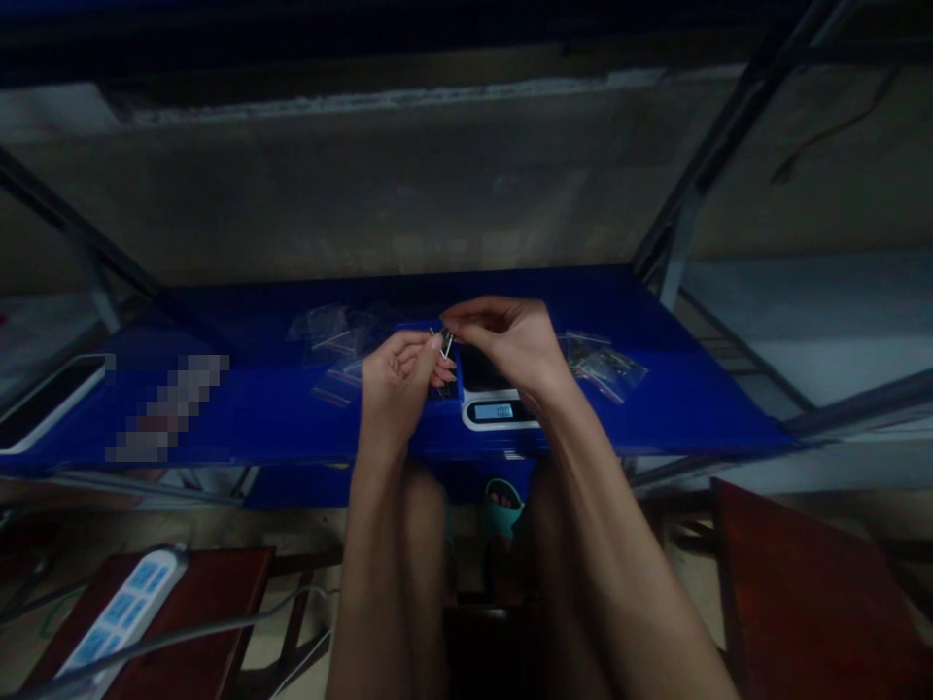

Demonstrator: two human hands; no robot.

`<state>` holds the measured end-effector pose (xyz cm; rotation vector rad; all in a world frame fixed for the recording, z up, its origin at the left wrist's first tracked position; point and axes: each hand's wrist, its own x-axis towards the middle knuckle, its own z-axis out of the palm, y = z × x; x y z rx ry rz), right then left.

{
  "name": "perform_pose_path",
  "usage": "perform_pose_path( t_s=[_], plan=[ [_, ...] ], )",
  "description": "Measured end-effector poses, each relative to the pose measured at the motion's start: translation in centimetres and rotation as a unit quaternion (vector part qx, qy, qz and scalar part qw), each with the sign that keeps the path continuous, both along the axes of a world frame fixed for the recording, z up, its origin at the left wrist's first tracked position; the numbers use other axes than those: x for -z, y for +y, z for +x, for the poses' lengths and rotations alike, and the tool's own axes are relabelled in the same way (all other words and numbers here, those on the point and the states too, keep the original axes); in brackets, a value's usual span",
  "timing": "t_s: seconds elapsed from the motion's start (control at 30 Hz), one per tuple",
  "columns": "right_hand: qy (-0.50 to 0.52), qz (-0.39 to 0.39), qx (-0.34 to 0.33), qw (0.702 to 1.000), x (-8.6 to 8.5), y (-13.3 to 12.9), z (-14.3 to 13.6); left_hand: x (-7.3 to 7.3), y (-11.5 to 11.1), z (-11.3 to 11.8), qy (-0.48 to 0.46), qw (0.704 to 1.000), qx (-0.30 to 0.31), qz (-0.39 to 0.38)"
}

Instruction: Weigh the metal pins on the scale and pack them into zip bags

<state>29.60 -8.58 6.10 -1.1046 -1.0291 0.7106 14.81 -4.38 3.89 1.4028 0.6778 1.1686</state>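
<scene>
My left hand (399,377) is closed in a pinch on a few small, thin, shiny metal pieces (447,344); their exact kind is too small to tell. My right hand (516,340) reaches in from the right, thumb and forefinger pinched together at the upper ends of those pieces. Below the hands lies a small blue tray (459,387), partly hidden by my left fingers. Right beside it stands a digital scale (473,421) with a lit display, its dark plate (485,371) partly under my right hand.
Clear zip bags (331,335) lie left of the tray, and filled zip bags (608,369) lie right of the scale on the blue table (685,399). A phone-like device (54,399) rests at the far left. Below, a power strip (123,612) sits on a brown stool (219,593).
</scene>
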Motion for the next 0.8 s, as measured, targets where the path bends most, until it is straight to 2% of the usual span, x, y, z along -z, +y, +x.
perform_pose_path(
  t_s=[0.1, 0.23, 0.33, 0.4, 0.53, 0.8],
  plan=[
    [-0.036, 0.018, 0.041, 0.998, -0.2, -0.4, 0.5, -0.2, -0.3, 0.4, 0.01, 0.999, -0.033, 0.031],
    [-0.113, 0.024, 0.163, 0.98, -0.6, -1.5, 2.0, -0.3, -0.7, 0.8, 0.034, 0.992, -0.101, 0.065],
    [-0.197, 0.021, 0.289, 0.936, -0.6, -2.3, 3.5, -0.3, -0.8, 0.9, 0.048, 0.988, -0.126, 0.07],
    [-0.258, -0.003, 0.34, 0.904, -0.5, -2.7, 4.1, -0.2, -0.8, 0.8, 0.055, 0.988, -0.127, 0.068],
    [-0.349, -0.052, 0.327, 0.876, -0.2, -2.8, 4.1, 0.1, -0.6, 0.5, 0.074, 0.986, -0.128, 0.081],
    [-0.394, -0.068, 0.275, 0.874, 0.2, -2.3, 3.4, 0.5, -0.3, -0.1, 0.125, 0.973, -0.135, 0.138]
  ],
)
